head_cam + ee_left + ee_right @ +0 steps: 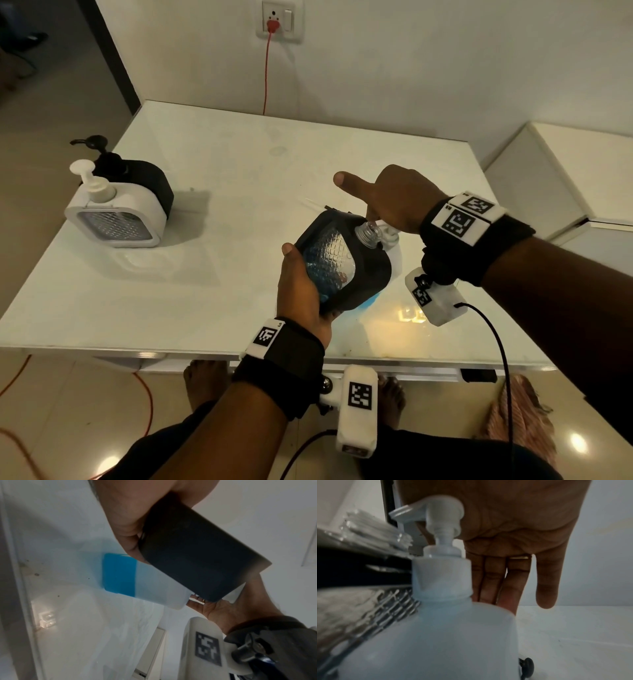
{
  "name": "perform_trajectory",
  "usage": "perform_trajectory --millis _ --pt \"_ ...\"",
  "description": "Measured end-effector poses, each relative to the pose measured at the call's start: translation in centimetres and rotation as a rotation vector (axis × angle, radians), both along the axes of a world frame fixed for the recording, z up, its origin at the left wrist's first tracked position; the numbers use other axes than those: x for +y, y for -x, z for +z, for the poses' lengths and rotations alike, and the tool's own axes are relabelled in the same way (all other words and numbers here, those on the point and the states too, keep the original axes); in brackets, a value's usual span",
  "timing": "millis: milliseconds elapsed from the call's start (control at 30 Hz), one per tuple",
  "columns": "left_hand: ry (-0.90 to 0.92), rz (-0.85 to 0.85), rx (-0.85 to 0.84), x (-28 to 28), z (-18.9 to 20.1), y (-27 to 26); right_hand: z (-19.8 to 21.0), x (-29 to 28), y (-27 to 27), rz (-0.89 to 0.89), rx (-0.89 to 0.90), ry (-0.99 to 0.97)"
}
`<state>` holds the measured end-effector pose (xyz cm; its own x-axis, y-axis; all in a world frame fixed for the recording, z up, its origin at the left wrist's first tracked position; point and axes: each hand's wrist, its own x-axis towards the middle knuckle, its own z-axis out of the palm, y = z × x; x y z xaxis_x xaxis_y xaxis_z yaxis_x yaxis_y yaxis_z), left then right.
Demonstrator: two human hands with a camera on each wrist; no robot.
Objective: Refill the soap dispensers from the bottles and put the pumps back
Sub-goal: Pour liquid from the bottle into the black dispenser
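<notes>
My left hand (298, 291) grips a black soap dispenser (370, 270) with a ribbed clear window, tilted over the table. Its bare threaded neck (366, 233) has no pump on it and sits right by the nozzle of a white pump bottle (436, 635). That bottle stands behind the dispenser and holds blue soap in its lower part (120, 574). My right hand (397, 202) lies palm-down on the bottle's pump head (440, 515), its fingers (496, 581) straight. A small black pump part (527, 665) lies on the table beside the bottle.
At the table's left stand a white dispenser (113, 212) with its pump on and a black one (144, 181) behind it. A white cabinet (548, 178) flanks the table (239, 154) on the right. A red cord (266, 75) hangs from the wall socket.
</notes>
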<state>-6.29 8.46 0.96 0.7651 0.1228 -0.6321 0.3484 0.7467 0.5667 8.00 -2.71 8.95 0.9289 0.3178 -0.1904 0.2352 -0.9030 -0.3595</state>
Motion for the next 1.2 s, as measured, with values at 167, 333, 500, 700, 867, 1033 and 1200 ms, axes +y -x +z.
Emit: perform_trajectory --millis 167,333,500,700,867,1033,1200 --pt "-0.004 0.000 0.000 -0.01 0.18 0.03 -0.28 0.14 -0.04 -0.024 -0.055 0.072" --pt "-0.009 0.008 0.002 -0.06 -0.06 0.02 -0.42 -0.07 0.04 -0.026 -0.055 0.028" --pt "-0.008 0.012 0.001 -0.04 0.01 -0.08 0.12 0.01 -0.05 -0.019 0.013 -0.009" --pt "-0.012 0.008 -0.002 -0.02 0.06 0.07 0.29 0.53 0.52 -0.023 -0.043 0.102" --pt "-0.019 0.010 -0.008 -0.08 0.05 0.08 0.24 0.42 0.60 -0.027 -0.061 0.083" --pt "-0.016 0.003 -0.013 -0.10 0.21 0.04 0.07 0.01 0.13 -0.029 0.034 -0.030" --pt "-0.011 0.003 0.004 -0.09 0.23 0.03 -0.10 0.28 0.31 -0.036 -0.054 0.061"
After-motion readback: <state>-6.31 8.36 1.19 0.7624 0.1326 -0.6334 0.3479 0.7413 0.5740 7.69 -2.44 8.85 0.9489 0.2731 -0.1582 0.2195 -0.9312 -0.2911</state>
